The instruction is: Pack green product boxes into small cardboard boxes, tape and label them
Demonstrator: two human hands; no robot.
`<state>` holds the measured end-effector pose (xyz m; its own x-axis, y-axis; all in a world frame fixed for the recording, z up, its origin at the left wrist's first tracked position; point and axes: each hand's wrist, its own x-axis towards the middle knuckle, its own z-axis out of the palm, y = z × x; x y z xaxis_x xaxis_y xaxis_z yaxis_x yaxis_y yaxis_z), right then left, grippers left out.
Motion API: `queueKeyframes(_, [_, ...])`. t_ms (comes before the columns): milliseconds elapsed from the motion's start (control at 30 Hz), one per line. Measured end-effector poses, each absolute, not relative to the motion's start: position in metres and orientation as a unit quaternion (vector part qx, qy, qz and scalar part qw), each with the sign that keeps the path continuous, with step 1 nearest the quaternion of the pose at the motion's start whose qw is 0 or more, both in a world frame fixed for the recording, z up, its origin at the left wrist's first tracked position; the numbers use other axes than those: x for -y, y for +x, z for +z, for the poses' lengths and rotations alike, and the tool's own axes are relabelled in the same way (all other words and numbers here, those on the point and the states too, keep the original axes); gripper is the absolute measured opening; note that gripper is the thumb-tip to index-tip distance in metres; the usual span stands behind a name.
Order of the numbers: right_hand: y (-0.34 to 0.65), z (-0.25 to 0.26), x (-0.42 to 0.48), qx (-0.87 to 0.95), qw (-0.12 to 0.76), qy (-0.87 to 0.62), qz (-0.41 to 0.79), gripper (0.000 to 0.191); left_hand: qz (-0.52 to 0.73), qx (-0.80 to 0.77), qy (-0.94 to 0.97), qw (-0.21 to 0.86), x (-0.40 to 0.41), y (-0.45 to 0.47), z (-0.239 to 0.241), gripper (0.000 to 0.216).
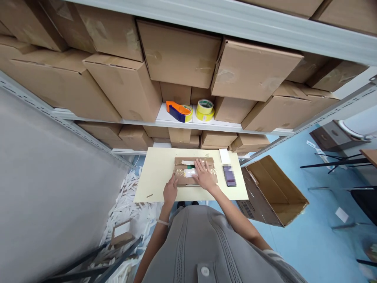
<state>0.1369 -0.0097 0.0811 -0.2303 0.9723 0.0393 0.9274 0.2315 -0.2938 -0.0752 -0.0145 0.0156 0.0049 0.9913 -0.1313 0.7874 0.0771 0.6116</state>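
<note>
A flat brown cardboard parcel (184, 163) with clear tape and a white label lies on a pale yellow table (156, 173). My right hand (204, 175) lies flat on top of the parcel, fingers stretched out. My left hand (170, 191) rests at the parcel's near left corner, fingers curled against its edge. A small white card (224, 156) and a blurred purple object (229, 175) lie to the right of the parcel.
Shelves of brown cartons (179, 55) stand behind the table. An orange tape dispenser (177, 111) and a yellow tape roll (205, 109) sit on the shelf. An open cardboard box (275, 192) stands on the blue floor at right. White scraps (129, 204) litter the floor at left.
</note>
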Motion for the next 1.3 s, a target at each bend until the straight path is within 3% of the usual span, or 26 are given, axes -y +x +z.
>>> queueKeyframes(167, [0.128, 0.055, 0.038, 0.766, 0.076, -0.628, 0.113, 0.065, 0.186, -0.659, 0.681, 0.26, 0.015, -0.074, 0.016, 0.051])
queueKeyframes(367, [0.125, 0.05, 0.035, 0.753, 0.056, -0.644, 0.121, 0.066, 0.216, -0.596, 0.764, 0.124, 0.011, -0.043, 0.036, 0.056])
queueKeyframes(700, [0.138, 0.054, 0.025, 0.76, 0.038, -0.615, 0.207, 0.065, 0.164, -0.53, 0.823, 0.122, 0.003, -0.004, 0.025, 0.056])
queueKeyframes(833, [0.147, 0.097, -0.021, 0.776, 0.111, -0.572, 0.241, 0.068, 0.168, -0.529, 0.825, 0.11, 0.002, -0.007, 0.022, 0.057])
queueKeyframes(967, [0.142, 0.182, -0.101, 0.78, 0.263, -0.552, 0.134, 0.062, 0.175, -0.53, 0.824, 0.096, 0.001, -0.007, 0.02, 0.056])
queueKeyframes(1067, [0.13, 0.241, -0.167, 0.796, 0.306, -0.517, 0.072, 0.057, 0.174, -0.526, 0.828, 0.086, 0.001, -0.008, 0.017, 0.056])
queueKeyframes(1167, [0.114, 0.27, -0.222, 0.798, 0.275, -0.533, 0.051, 0.051, 0.178, -0.523, 0.83, 0.075, 0.0, -0.01, 0.014, 0.056])
queueKeyframes(1300, [0.094, 0.262, -0.256, 0.773, 0.167, -0.609, 0.068, 0.04, 0.194, -0.52, 0.829, 0.063, 0.0, -0.012, 0.012, 0.055])
